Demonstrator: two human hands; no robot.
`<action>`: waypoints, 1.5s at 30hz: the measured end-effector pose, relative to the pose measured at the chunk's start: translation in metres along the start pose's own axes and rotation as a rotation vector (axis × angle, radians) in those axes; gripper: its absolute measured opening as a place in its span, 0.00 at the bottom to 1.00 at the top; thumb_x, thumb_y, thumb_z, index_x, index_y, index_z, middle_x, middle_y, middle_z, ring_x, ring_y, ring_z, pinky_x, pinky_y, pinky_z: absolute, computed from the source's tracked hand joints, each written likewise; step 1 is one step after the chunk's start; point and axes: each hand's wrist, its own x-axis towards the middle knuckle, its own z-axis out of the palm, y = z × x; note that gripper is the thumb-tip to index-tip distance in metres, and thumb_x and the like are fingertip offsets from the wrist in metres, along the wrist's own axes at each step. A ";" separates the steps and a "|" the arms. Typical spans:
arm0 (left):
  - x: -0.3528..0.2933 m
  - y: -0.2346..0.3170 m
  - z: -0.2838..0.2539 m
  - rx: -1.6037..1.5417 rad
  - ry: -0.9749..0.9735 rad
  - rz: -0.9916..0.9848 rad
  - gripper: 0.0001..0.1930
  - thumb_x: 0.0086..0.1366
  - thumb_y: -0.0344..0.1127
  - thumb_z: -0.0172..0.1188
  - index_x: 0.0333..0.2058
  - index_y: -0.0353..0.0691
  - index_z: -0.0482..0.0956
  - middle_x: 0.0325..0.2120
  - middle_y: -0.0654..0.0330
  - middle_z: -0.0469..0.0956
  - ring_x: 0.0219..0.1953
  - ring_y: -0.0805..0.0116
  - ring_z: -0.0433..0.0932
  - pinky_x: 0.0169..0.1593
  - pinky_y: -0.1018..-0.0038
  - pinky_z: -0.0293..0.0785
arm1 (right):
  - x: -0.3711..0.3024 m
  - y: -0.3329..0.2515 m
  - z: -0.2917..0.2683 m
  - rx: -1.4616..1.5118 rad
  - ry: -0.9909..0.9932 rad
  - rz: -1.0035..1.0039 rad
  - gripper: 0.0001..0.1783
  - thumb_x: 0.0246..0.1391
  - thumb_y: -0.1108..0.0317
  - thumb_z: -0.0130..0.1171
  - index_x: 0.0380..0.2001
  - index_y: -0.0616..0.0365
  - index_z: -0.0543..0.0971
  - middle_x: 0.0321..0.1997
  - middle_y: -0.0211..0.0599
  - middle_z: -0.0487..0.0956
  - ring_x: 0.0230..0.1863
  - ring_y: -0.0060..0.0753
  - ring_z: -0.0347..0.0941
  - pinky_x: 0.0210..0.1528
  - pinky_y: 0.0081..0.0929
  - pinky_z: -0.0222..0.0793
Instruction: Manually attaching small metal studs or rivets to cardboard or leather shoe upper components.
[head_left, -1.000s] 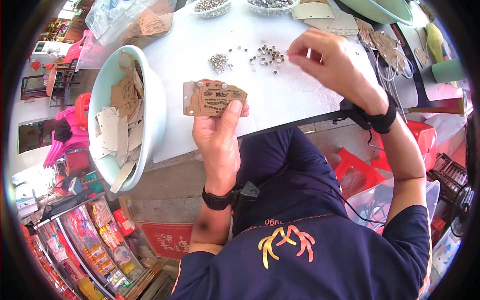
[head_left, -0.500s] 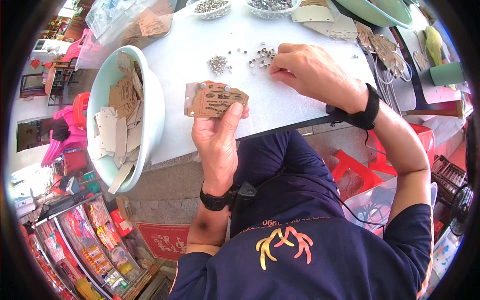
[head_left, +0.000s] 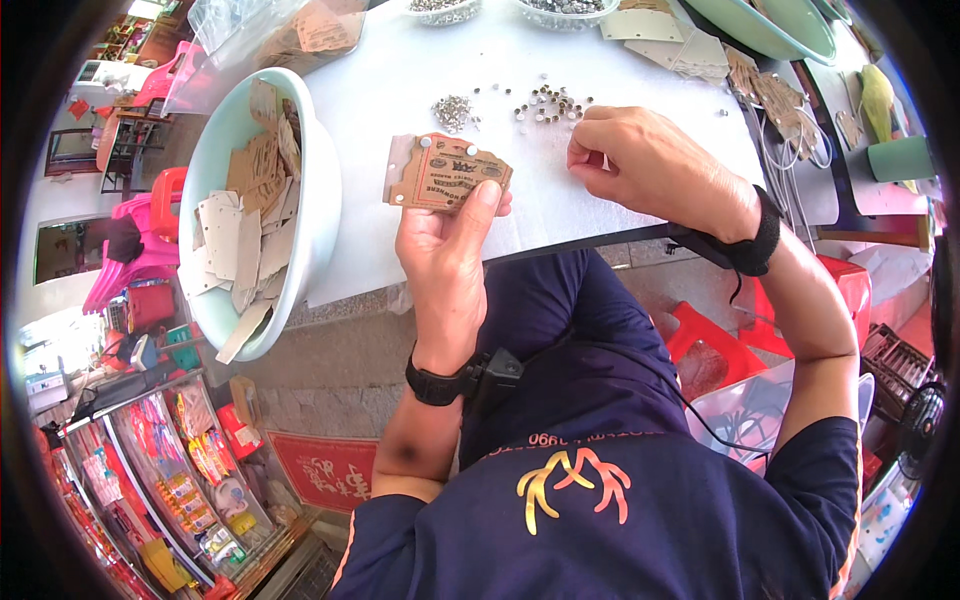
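My left hand (head_left: 447, 262) grips a brown printed cardboard tag (head_left: 432, 172) between thumb and fingers, over the near edge of the white table. Two round silvery metal studs show along the tag's upper edge, and pale card shows at its left end. To the right, my right hand (head_left: 655, 165) is closed in a pinch above the tabletop; whatever lies between its fingertips is too small or hidden to make out. Just beyond its fingers are scattered small metal caps (head_left: 551, 104), some dark inside. A tight heap of small silvery studs (head_left: 452, 113) lies behind the tag.
A pale green basin (head_left: 330, 215) of cardboard tags stands left. At the back are two clear tubs of metal pieces, one tub (head_left: 567, 18) nearer the right, and stacked tags (head_left: 680, 50). Cables (head_left: 790, 150) and a green cup (head_left: 898, 160) lie right; a red stool (head_left: 710, 350) stands below.
My right hand has drawn back slightly from the scattered caps, nearer to me. My left hand still holds the tag, now tilted a little differently. The whole view has shifted slightly.
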 end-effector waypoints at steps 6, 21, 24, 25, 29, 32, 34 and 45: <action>0.000 -0.001 -0.003 0.039 -0.037 0.014 0.18 0.65 0.25 0.58 0.53 0.35 0.69 0.41 0.58 0.77 0.41 0.71 0.77 0.47 0.70 0.75 | -0.004 -0.006 0.001 -0.159 0.055 -0.031 0.07 0.50 0.69 0.59 0.28 0.62 0.76 0.30 0.44 0.76 0.33 0.50 0.75 0.37 0.40 0.71; -0.005 0.003 0.015 -0.041 0.003 0.056 0.15 0.65 0.24 0.59 0.50 0.33 0.72 0.39 0.60 0.79 0.39 0.76 0.76 0.44 0.76 0.74 | -0.011 -0.039 0.031 0.450 0.354 0.039 0.03 0.52 0.75 0.63 0.31 0.61 0.78 0.28 0.29 0.75 0.25 0.16 0.70 0.25 0.17 0.65; -0.004 0.003 0.016 -0.047 0.004 0.068 0.14 0.65 0.24 0.59 0.49 0.33 0.73 0.39 0.60 0.79 0.39 0.76 0.76 0.43 0.77 0.74 | -0.013 -0.042 0.037 0.488 0.406 0.063 0.04 0.52 0.75 0.63 0.30 0.62 0.78 0.29 0.29 0.75 0.25 0.16 0.69 0.25 0.16 0.65; -0.005 0.004 0.017 -0.038 0.011 0.061 0.14 0.65 0.24 0.59 0.49 0.33 0.73 0.39 0.60 0.79 0.39 0.76 0.76 0.43 0.77 0.74 | -0.013 -0.043 0.038 0.490 0.420 0.079 0.04 0.52 0.75 0.64 0.30 0.62 0.78 0.29 0.29 0.76 0.25 0.16 0.69 0.25 0.16 0.65; -0.005 0.000 0.019 -0.041 0.014 0.070 0.12 0.65 0.24 0.59 0.47 0.32 0.74 0.38 0.60 0.79 0.38 0.77 0.76 0.43 0.78 0.73 | -0.013 -0.045 0.043 0.519 0.446 0.117 0.04 0.53 0.74 0.64 0.30 0.61 0.79 0.30 0.29 0.76 0.26 0.16 0.69 0.26 0.16 0.65; -0.006 -0.002 0.023 -0.034 0.011 0.102 0.12 0.65 0.25 0.59 0.47 0.32 0.74 0.38 0.60 0.79 0.38 0.77 0.76 0.43 0.78 0.73 | -0.011 -0.044 0.046 0.506 0.493 0.090 0.05 0.53 0.72 0.63 0.30 0.61 0.78 0.27 0.32 0.74 0.22 0.21 0.69 0.25 0.20 0.67; -0.008 -0.003 0.021 0.006 -0.001 0.103 0.16 0.65 0.25 0.58 0.51 0.32 0.71 0.40 0.59 0.78 0.39 0.75 0.76 0.44 0.76 0.74 | -0.011 -0.045 0.046 0.514 0.501 0.098 0.05 0.53 0.72 0.63 0.30 0.61 0.78 0.27 0.32 0.74 0.23 0.21 0.69 0.25 0.20 0.67; -0.015 -0.002 0.021 0.105 0.002 0.119 0.20 0.67 0.25 0.56 0.56 0.30 0.67 0.44 0.56 0.78 0.43 0.73 0.77 0.48 0.74 0.74 | -0.014 -0.050 0.055 0.751 0.477 0.291 0.06 0.54 0.70 0.64 0.32 0.60 0.79 0.28 0.28 0.76 0.25 0.15 0.68 0.25 0.16 0.64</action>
